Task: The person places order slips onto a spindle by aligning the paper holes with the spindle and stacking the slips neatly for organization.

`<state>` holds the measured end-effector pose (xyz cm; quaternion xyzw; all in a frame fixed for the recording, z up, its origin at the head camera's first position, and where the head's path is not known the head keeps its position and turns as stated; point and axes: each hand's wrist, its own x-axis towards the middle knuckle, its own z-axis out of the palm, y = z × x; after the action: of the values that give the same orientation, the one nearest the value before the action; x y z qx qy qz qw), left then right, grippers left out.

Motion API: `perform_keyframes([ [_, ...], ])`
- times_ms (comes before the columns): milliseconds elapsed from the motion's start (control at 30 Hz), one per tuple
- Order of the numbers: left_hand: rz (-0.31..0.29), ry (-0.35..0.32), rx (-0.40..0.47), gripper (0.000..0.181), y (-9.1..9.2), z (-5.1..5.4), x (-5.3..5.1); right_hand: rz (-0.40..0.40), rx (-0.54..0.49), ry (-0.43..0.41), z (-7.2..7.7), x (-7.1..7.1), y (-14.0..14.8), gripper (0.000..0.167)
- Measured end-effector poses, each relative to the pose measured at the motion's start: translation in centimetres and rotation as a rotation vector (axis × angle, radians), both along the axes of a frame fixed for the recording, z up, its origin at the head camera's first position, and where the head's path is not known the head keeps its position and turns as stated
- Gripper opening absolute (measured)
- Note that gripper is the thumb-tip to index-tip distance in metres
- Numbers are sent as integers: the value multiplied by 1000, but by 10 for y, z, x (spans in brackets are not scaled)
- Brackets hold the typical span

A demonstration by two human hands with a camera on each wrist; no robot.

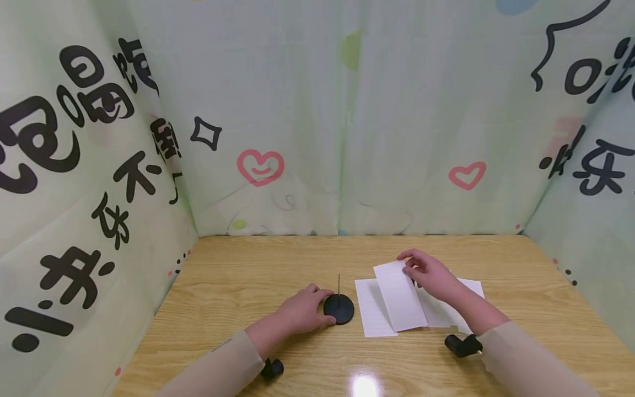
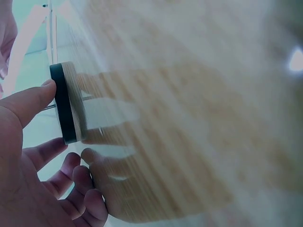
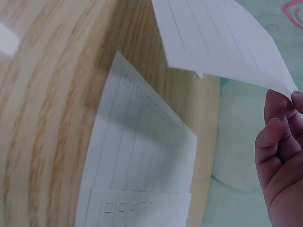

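Note:
A round black base (image 1: 339, 315) with a thin upright spike stands on the table. My left hand (image 1: 303, 310) grips its edge between thumb and fingers; in the left wrist view the thumb and index finger hold the dark disc (image 2: 66, 104) at its two sides. To the right, my right hand (image 1: 432, 275) pinches the upper corner of a white paper sheet (image 1: 401, 298), which is lifted and tilted. Beneath and beside it other papers (image 1: 372, 309) lie flat; the right wrist view shows lines and small boxes on the flat papers (image 3: 142, 137).
The wooden table (image 1: 238, 275) reaches back to a pale curtain (image 1: 307, 110) with hearts and black lettering. Curtains also hang at the left and right sides. A bright reflection shows near the table's front.

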<state>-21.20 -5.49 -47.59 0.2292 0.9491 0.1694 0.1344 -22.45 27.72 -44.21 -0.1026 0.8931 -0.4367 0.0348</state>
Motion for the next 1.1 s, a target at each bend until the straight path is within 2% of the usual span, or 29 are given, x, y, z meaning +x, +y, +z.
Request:
perform_keyframes([
  [233, 2, 4, 1, 65, 0, -2, -1, -9, -64, -4, 4, 2, 1, 28],
  [733, 26, 13, -4, 66, 1, -3, 0, 15, -97, 33, 11, 5, -11, 29],
  [1100, 28, 1, 118, 56, -5, 2, 1, 27, -112, 37, 15, 8, -20, 27],
])
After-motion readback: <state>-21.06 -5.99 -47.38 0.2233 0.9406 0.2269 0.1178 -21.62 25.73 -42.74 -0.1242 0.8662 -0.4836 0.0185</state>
